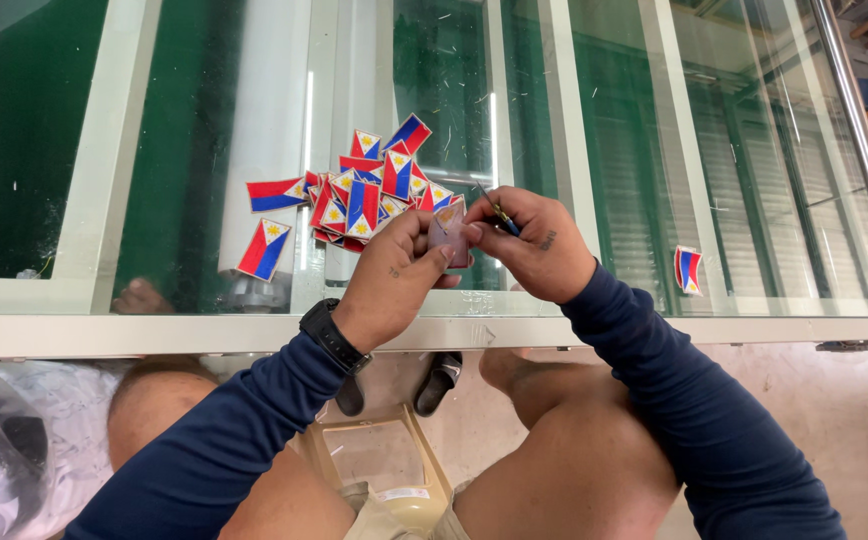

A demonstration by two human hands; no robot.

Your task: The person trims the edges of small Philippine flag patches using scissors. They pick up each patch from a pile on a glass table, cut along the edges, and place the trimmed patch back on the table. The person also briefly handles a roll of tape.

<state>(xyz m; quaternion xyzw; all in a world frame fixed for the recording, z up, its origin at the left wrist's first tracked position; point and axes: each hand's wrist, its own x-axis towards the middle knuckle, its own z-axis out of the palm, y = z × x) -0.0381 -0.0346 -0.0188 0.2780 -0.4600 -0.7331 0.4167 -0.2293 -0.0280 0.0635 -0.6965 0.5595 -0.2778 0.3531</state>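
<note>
Your hands sat close together over the glass tabletop (594, 150), the left hand (394, 275) and right hand (529, 245) almost touching, so nothing could pass between them. Just beyond your fingers the pile of flag patches (369, 190) blocked the way forward-left, with stray patches (266, 248) lying near it. To your right the glass lay open as far as a lone patch (688, 269) near the front frame rail (654, 330). A metal bar (859, 130) bounded the far right side.

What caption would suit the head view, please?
Both hands, left and right, hold one patch beside a pile of flag patches.
</note>
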